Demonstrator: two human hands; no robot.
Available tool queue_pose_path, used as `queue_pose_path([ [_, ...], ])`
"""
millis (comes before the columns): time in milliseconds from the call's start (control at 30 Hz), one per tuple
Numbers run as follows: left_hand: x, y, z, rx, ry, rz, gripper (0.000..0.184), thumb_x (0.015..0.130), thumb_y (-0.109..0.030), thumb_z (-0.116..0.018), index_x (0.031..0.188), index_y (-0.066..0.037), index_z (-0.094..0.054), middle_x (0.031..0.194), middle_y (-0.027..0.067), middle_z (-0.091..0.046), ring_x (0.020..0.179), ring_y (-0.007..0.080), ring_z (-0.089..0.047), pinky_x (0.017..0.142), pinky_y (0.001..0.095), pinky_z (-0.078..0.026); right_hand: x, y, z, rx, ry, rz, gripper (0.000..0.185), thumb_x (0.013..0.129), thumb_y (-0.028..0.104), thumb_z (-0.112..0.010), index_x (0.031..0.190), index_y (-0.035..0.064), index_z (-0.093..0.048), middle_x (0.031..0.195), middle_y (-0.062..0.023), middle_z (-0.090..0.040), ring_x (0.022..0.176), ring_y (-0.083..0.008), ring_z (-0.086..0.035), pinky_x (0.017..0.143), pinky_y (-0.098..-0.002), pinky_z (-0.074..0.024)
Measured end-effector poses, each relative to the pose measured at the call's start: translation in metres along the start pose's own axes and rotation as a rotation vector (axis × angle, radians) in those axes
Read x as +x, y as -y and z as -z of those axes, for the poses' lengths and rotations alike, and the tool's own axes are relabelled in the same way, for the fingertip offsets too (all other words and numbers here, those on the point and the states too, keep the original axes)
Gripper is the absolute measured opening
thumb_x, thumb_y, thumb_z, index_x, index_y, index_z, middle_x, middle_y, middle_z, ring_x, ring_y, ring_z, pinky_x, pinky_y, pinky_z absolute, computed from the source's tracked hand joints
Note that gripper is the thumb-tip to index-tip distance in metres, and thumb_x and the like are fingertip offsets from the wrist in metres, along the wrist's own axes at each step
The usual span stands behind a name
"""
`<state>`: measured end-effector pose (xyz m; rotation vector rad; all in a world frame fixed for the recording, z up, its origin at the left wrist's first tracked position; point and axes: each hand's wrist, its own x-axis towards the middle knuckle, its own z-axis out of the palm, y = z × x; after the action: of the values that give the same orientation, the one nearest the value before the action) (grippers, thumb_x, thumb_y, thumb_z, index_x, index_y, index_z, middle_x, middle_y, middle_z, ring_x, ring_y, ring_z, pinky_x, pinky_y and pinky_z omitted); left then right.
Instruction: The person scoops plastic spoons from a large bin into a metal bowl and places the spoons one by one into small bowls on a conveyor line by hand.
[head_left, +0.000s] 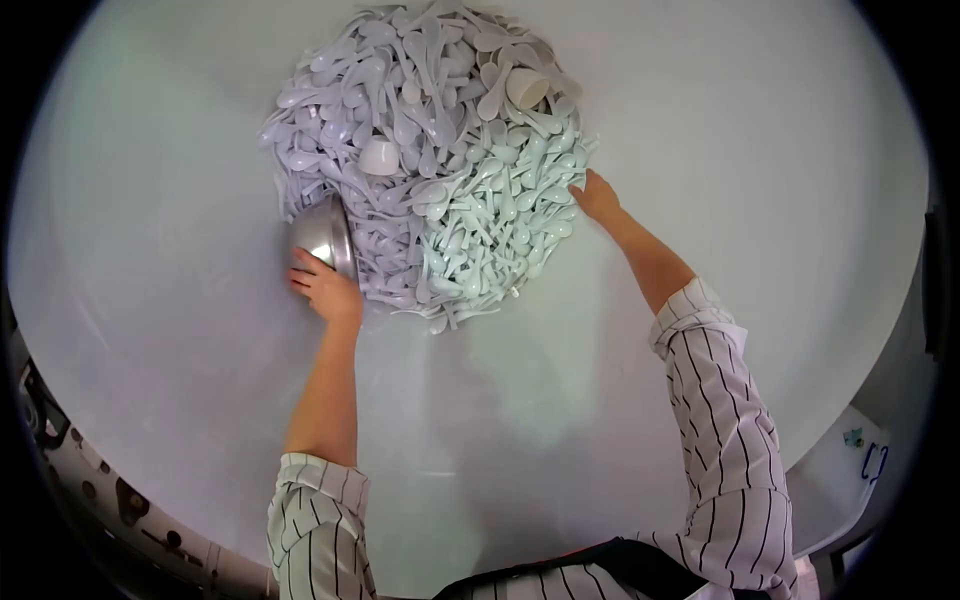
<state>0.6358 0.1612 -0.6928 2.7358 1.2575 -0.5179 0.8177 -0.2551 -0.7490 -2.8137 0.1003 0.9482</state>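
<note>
A large heap of white soup spoons (505,200) lies on a broad pale surface in front of me. My left hand (330,290) holds a shiny metal bowl (322,232) at the heap's left edge. The bowl is tipped on its side with its mouth towards the spoons, my fingers spread over its outside. On the opposite side of the heap, my right hand (597,198) reaches in with its fingers stretched out against the outermost spoons. Its fingertips are partly hidden, and I see no spoon lifted in it.
Two small white cups, one (380,156) near the middle left and another (527,88) at the upper right, sit among the spoons. The pale surface (750,150) has a curved rim. Machine parts (130,500) show beyond it at lower left, and a white tray-like piece (835,480) at lower right.
</note>
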Motion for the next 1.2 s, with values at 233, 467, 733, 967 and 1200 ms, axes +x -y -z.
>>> queue_pose_path([
  [233,0.030,0.036,-0.020,0.076,0.227,-0.258,0.087,0.073,0.001,-0.057,0.142,-0.006,-0.004,0.136,0.0337,-0.018,0.123,0.0500,-0.028,0.092,0.0485,-0.043,0.094,0.014,-0.080,0.386,0.155,-0.061,0.081,0.077,0.047,-0.064,0.133,-0.0043,-0.035,0.125,-0.0209,-0.052,0.113,-0.0320,-0.052,0.093,-0.0358,-0.0416],
  [467,0.041,-0.010,-0.011,0.257,0.454,-0.536,0.082,0.072,-0.004,-0.057,0.142,-0.010,-0.014,0.135,0.0316,-0.025,0.120,0.0497,-0.033,0.087,0.0474,-0.047,-0.017,0.060,-0.199,0.746,1.159,-0.277,0.055,0.082,0.046,-0.058,0.119,0.0048,-0.056,0.111,-0.0112,-0.061,0.096,-0.0183,-0.058,0.083,-0.0310,-0.0451],
  [733,0.118,-0.050,-0.013,0.462,0.682,-0.640,0.073,0.077,-0.014,-0.054,0.142,-0.018,-0.021,0.131,0.0255,-0.036,0.112,0.0434,-0.046,0.085,0.0480,-0.047,-0.111,0.213,-0.234,1.329,1.003,-0.455,0.051,0.086,0.042,-0.054,0.117,0.0015,-0.056,0.107,-0.0156,-0.062,0.095,-0.0243,-0.059,0.082,-0.0331,-0.0447],
  [967,0.160,-0.020,-0.041,-0.013,0.893,-0.572,0.071,0.070,-0.012,-0.051,0.139,-0.021,-0.034,0.121,0.0237,-0.050,0.108,0.0380,-0.053,0.092,0.0427,-0.043,-0.116,0.279,-0.227,1.385,0.530,-0.401,0.047,0.089,0.038,-0.050,0.114,-0.0014,-0.055,0.103,-0.0194,-0.062,0.095,-0.0295,-0.059,0.082,-0.0349,-0.0443],
  [1200,0.103,-0.003,-0.101,-0.749,1.303,-0.270,0.074,0.067,-0.009,-0.059,0.137,-0.007,-0.036,0.120,0.0114,-0.055,0.103,0.0203,-0.054,0.085,0.0326,-0.046,-0.145,0.213,-0.167,0.934,0.253,-0.279,0.043,0.088,0.030,-0.052,0.118,-0.0011,-0.053,0.101,-0.0233,-0.062,0.095,-0.0360,-0.058,0.085,-0.0380,-0.0419],
])
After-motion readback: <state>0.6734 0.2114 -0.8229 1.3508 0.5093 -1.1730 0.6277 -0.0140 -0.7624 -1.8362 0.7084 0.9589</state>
